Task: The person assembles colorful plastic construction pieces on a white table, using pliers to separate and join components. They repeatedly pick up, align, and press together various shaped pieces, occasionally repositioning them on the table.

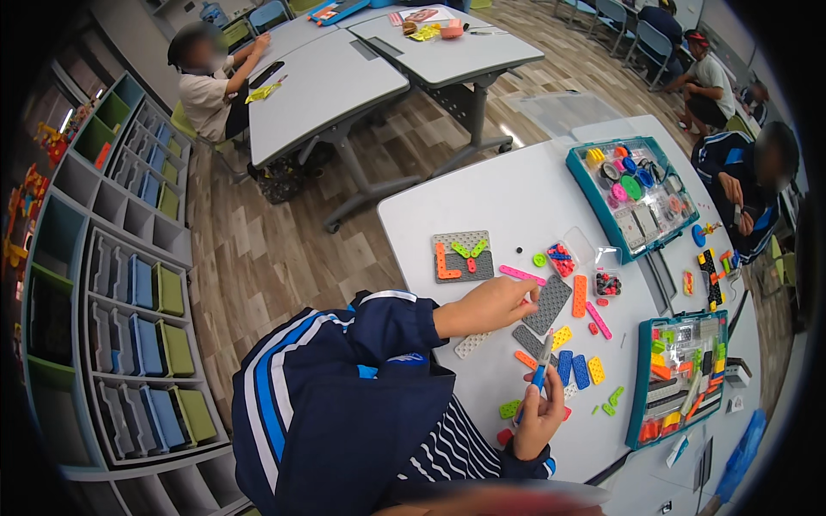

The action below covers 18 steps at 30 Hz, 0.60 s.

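Observation:
My right hand [539, 419] grips a slim blue-and-grey pen-like tool [540, 370], its narrow tip pointing up and away from me. Fingers bent, my left hand [492, 306] hovers above the table beside a dark grey perforated plate [548, 305]; whether its fingertips pinch something small cannot be made out. Beyond it, a pink strip [521, 275] lies near a two-tone grey baseplate [477, 244] bearing orange and green strips. Around the tool are a yellow perforated piece [562, 337], blue perforated pieces [580, 371] and an orange perforated plate [580, 296].
Two teal-edged parts cases [594, 215] [637, 404] stand open on the right. Small clear boxes of red and blue pegs [562, 258] and dark and red pegs [607, 284] sit between. Another person [747, 193] works across the table. A shelf unit [82, 258] lines the left.

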Tool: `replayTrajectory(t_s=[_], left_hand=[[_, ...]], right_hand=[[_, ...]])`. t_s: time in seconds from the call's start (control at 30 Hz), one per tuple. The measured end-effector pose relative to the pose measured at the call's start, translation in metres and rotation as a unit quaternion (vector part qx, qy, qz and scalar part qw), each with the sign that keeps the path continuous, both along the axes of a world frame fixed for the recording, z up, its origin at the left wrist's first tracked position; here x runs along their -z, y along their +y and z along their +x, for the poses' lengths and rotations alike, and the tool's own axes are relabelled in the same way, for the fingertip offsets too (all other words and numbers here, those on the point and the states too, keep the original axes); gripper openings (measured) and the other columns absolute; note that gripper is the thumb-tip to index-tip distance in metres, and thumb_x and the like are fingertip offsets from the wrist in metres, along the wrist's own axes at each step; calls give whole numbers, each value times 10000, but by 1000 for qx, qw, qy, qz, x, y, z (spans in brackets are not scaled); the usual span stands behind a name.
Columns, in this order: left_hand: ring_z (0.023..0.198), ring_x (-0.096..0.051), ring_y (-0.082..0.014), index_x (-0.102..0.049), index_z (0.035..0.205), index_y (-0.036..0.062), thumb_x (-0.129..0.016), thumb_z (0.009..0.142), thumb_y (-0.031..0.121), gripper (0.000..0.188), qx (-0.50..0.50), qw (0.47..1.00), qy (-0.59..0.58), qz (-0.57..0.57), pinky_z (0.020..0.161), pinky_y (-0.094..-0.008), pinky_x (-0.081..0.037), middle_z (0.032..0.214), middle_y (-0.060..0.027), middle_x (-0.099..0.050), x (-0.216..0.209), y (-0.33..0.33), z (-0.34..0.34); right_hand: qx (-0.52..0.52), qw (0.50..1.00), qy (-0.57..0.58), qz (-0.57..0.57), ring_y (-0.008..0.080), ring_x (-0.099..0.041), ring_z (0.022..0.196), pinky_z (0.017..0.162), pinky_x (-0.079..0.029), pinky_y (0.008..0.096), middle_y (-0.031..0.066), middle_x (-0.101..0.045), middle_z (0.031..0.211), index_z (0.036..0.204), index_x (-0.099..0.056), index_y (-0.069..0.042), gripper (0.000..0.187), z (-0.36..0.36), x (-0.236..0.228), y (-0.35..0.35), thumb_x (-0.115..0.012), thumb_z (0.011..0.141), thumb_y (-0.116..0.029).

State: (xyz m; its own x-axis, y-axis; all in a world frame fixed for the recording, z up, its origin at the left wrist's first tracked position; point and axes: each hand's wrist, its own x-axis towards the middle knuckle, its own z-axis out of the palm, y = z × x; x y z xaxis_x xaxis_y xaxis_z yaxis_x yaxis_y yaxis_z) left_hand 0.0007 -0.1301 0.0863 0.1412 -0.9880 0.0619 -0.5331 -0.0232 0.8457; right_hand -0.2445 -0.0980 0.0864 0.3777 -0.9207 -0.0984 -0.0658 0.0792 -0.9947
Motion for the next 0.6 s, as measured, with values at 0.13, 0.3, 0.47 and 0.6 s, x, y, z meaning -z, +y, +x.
replayTrajectory(t_s=[0.13, 0.3, 0.47, 0.6], left_hand=[[649, -553, -147, -667, 987, 33, -557, 1095, 322, 327, 80, 972, 222, 8, 639, -326, -454, 717, -65, -622, -5, -2, -9], [639, -475, -76, -674, 938, 29, -551, 1107, 319, 358, 153, 958, 235, 58, 602, -282, -386, 683, -15, -564, -12, -2, -12], [575, -454, -96, -664, 882, 24, -555, 1099, 288, 358, 199, 978, 58, -11, 550, -289, -365, 652, -6, -551, -17, -6, -2], [524, -381, -77, -596, 807, 67, -514, 1093, 242, 345, 230, 930, 212, 193, 476, -269, -305, 649, 31, -492, -26, -36, 17]], right_hand=[[-17, 1000, -10, -4, 25, -505, 545, 472, -376, 177, 152, -700, 1150, 1458, -524, 36, 476, -2, 4, -1, -615, 1002, -66], [-46, 993, -50, 93, 51, -583, 659, 532, -418, 177, 169, -697, 1192, 1442, -539, 32, 486, -6, -1, -6, -645, 975, -49], [-34, 995, 9, 89, 55, -555, 672, 574, -419, 186, 107, -700, 1082, 1414, -563, 27, 502, -5, -13, -6, -695, 933, -31], [-59, 988, 117, -77, 52, -522, 680, 601, -404, 194, 43, -666, 968, 1401, -570, 28, 550, -33, -19, -17, -738, 879, -7]])
